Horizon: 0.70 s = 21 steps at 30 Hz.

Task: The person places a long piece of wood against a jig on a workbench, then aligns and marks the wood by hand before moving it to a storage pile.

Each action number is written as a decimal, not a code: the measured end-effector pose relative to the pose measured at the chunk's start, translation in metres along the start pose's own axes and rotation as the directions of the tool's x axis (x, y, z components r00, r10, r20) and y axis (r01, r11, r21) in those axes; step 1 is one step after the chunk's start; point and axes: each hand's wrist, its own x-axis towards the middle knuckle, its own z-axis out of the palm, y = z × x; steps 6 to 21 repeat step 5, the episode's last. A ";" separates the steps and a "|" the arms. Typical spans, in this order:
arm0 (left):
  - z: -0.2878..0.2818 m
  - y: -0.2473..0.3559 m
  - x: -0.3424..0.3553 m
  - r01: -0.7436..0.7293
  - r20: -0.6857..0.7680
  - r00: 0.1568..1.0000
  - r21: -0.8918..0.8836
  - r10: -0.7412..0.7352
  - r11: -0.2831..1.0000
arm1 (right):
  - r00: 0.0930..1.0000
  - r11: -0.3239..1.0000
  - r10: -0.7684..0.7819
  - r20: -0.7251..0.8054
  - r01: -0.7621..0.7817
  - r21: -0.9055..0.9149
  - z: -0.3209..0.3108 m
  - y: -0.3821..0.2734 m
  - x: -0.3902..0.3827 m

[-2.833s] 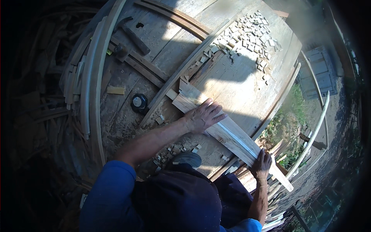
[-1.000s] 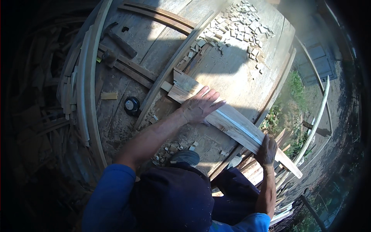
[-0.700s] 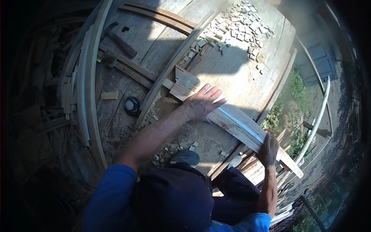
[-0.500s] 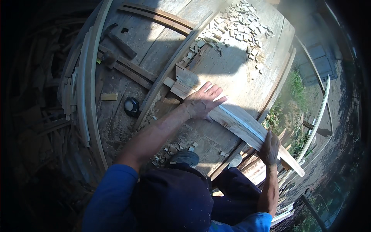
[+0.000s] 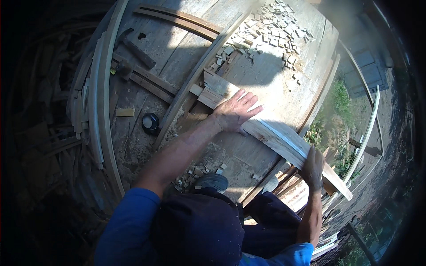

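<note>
Two long pale wooden boards (image 5: 278,144) lie side by side, slanting from the middle of the work surface out past its right edge. My left hand (image 5: 236,111) rests flat on them with its fingers spread. Farther along, at the right, my right hand (image 5: 312,169) is wrapped round the boards' edge; its fingertips are partly hidden. The boards' left ends (image 5: 214,84) lie close to a long dark wooden strip (image 5: 195,73) that crosses the surface.
Many small wood offcuts (image 5: 277,31) are scattered at the far side. A hammer (image 5: 137,52), a small wood block (image 5: 125,112) and a round black object (image 5: 151,123) lie to the left. Long strips (image 5: 106,97) line the left edge. My shoe (image 5: 212,180) is below, beside more offcuts.
The boards and both my hands have shifted slightly to the right. My left hand stays spread on top, and my right hand keeps its hold.
</note>
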 end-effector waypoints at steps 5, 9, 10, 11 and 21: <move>0.001 -0.002 0.004 0.017 0.046 0.999 0.014 -0.018 1.000 | 0.992 0.996 0.086 0.092 -0.088 0.027 0.002 0.002 0.003; 0.001 -0.002 0.004 0.017 0.046 0.999 0.014 -0.018 1.000 | 0.992 0.996 0.086 0.092 -0.088 0.027 0.002 0.002 0.003; 0.001 -0.002 0.004 0.017 0.046 0.999 0.014 -0.018 1.000 | 0.992 0.996 0.086 0.092 -0.088 0.027 0.002 0.002 0.003; 0.001 -0.002 0.004 0.017 0.046 0.999 0.014 -0.018 1.000 | 0.992 0.996 0.086 0.092 -0.088 0.027 0.002 0.002 0.003; 0.001 -0.002 0.004 0.017 0.046 0.999 0.014 -0.018 1.000 | 0.992 0.996 0.086 0.092 -0.088 0.027 0.002 0.002 0.003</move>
